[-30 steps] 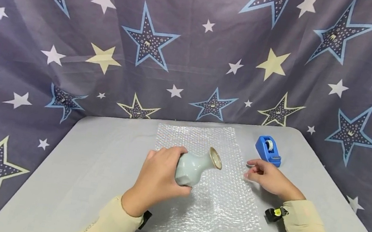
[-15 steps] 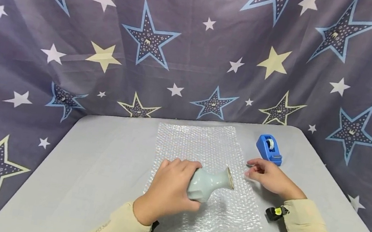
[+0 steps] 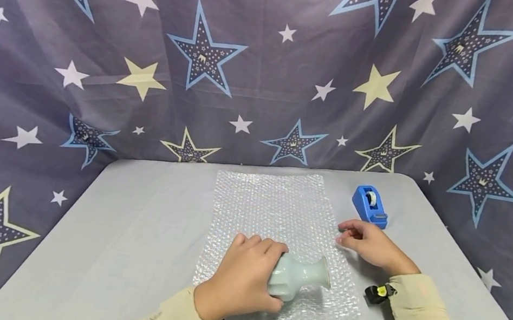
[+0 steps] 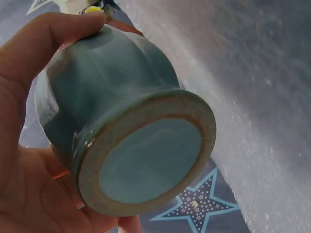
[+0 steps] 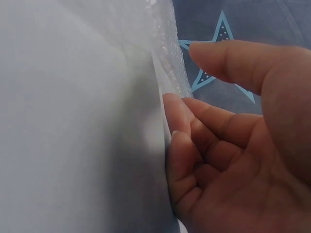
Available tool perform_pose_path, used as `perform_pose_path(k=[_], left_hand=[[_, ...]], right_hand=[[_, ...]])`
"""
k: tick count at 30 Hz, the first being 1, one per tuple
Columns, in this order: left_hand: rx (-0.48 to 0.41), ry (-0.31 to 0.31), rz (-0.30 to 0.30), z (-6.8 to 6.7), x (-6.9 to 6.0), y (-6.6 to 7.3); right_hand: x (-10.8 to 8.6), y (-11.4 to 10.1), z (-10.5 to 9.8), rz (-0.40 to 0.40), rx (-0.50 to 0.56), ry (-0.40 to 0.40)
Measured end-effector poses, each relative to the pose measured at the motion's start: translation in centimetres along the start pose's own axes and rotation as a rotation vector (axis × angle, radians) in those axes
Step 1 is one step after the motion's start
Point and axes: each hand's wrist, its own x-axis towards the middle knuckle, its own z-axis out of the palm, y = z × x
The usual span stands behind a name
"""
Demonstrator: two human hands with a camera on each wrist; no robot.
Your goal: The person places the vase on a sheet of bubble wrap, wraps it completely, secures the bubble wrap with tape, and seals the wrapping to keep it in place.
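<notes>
A pale green vase (image 3: 301, 277) lies on its side over the lower part of the bubble wrap (image 3: 270, 205), its mouth toward the right. Fingers and thumb of the left hand (image 3: 244, 278) grip its body from the left. In the left wrist view the round base of the vase (image 4: 150, 160) faces the camera, and the left hand (image 4: 29, 145) wraps its side. By the wrap's right edge, the right hand (image 3: 374, 246) holds nothing, its fingers loosely bent; in the right wrist view the right hand (image 5: 233, 160) has fingertips at the table surface.
A blue tape dispenser (image 3: 370, 206) with a roll of tape stands just behind the right hand, near the back right of the grey table (image 3: 141, 209). A dark curtain (image 3: 253, 44) printed with stars hangs behind the table and along its sides.
The left hand has carried the vase right and toward the near edge, and the vase's mouth has turned from up-right to rightward. The right hand has stayed in place.
</notes>
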Motion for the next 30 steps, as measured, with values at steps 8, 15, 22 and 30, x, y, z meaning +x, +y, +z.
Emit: perform_pose_path(k=[8, 15, 22, 30], left_hand=[[0.006, -0.074, 0.018, 0.5, 0.0, 0.7], [0.031, -0.101, 0.037, 1.2, -0.4, 1.0], [0.076, -0.133, 0.052, 1.2, -0.6, 1.4], [0.171, -0.157, 0.092, 0.9, -1.0, 2.2]], right_hand=[[0.0, 0.0, -0.1, -0.005, -0.018, 0.008], [-0.1, 0.0, 0.1, -0.007, -0.026, 0.011], [-0.1, -0.3, 0.1, -0.015, -0.018, 0.015], [-0.2, -0.5, 0.1, -0.011, -0.030, 0.018]])
